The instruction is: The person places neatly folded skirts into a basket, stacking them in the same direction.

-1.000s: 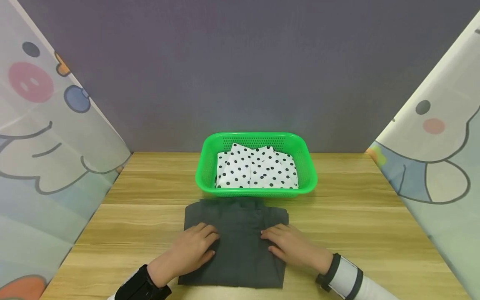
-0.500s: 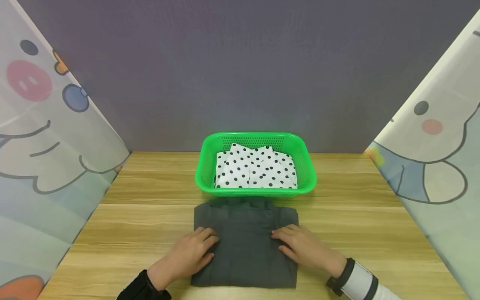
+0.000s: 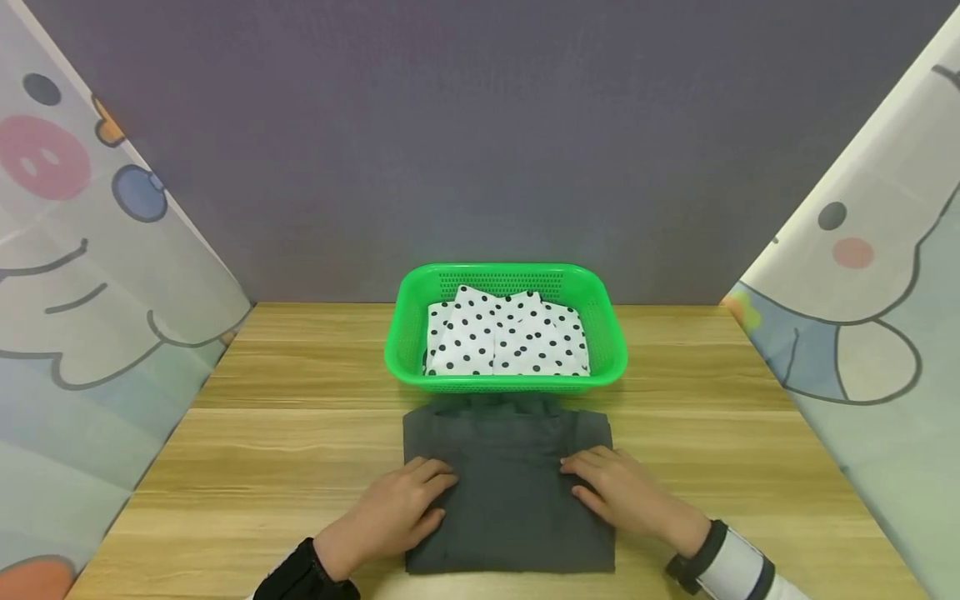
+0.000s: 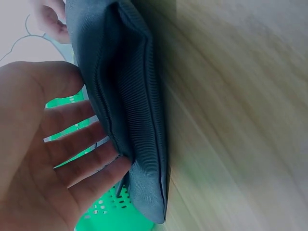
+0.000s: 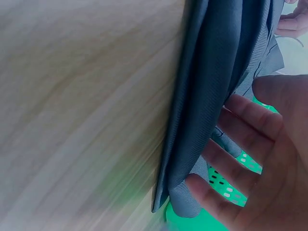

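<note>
In front of the basket lies a dark grey folded garment [image 3: 510, 521], its far edge overlapped by the basket's front rim in the head view. My left hand [image 3: 408, 504] rests on its left side, fingers spread and relaxed on the cloth. On the opposite side my right hand [image 3: 618, 492] touches it in the same way. Both wrist views show layered folds along the garment's sides, where the fingers [image 4: 103, 175] of the left hand and the fingertips [image 5: 199, 185] of the right meet the top layer.
A green perforated basket [image 3: 397, 333] stands at the back of the wooden table [image 3: 300, 400]. Inside it lies a folded white cloth with black dots [image 3: 506, 337]. A dark grey wall [image 3: 480, 150] rises behind, and cartoon-printed panels [image 3: 862, 333] flank both sides.
The grey garment has slid to the right relative to the basket. My right hand has moved right with it, and my left hand has followed a little. The whole view has shifted slightly.
</note>
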Motion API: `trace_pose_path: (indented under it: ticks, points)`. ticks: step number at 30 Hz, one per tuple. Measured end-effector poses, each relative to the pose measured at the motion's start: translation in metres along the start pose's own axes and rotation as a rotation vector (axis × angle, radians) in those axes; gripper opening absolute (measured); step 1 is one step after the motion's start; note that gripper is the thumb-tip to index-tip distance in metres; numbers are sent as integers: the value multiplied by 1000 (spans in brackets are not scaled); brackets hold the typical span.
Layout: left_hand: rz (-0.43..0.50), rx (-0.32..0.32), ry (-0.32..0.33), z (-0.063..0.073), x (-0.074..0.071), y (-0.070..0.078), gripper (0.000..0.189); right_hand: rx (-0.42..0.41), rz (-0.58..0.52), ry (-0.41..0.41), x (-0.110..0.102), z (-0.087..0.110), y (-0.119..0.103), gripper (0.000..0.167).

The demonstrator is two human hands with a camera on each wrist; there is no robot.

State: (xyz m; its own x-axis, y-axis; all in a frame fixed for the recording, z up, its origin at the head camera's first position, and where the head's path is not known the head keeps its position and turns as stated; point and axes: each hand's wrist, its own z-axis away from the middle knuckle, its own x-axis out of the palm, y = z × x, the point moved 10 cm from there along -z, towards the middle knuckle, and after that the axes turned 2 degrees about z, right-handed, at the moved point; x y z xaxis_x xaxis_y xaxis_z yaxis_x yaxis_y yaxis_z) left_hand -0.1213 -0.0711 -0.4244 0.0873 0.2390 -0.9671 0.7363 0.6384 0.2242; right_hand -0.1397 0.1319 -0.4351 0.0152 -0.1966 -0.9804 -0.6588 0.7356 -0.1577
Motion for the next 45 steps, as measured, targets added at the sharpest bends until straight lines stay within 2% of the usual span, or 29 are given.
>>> trace_pose_path:
  ticks: [6, 12, 18, 21, 25, 27, 34, 36, 39, 42, 45]
  points:
    - [-7, 4, 11, -5, 1, 4, 36, 12, 24, 19, -2, 3, 4, 24]
    - [-32, 30, 75, -6, 1, 9, 38, 30, 50, 41, -6, 6, 6, 23]
    - [-54, 23, 129, -4, -2, 11, 39, 34, 50, 47, -8, 9, 6, 24]
    - [-27, -6, 156, -4, -5, 9, 40, 34, 49, 83, -12, 10, 7, 23]
    - [26, -69, 196, -3, -12, 4, 39, 62, 92, 210, -26, 13, 13, 23]
    - [27, -94, 225, -4, -17, 0, 36, 102, 115, 256, -32, 16, 19, 24]
    - [-77, -221, 317, -5, -28, -22, 34, 253, 147, 269, -33, 23, 36, 34]
    - [-93, -258, 322, -5, -27, -28, 37, 285, 156, 265, -31, 23, 38, 38]
    - [-106, -319, 295, -4, -23, -36, 42, 344, 146, 224, -25, 22, 42, 40]
    - [-115, -390, 226, -5, -14, -44, 50, 399, 119, 168, -17, 19, 46, 42]
    - [-112, -426, 154, -7, -5, -49, 53, 422, 93, 142, -11, 15, 46, 43]
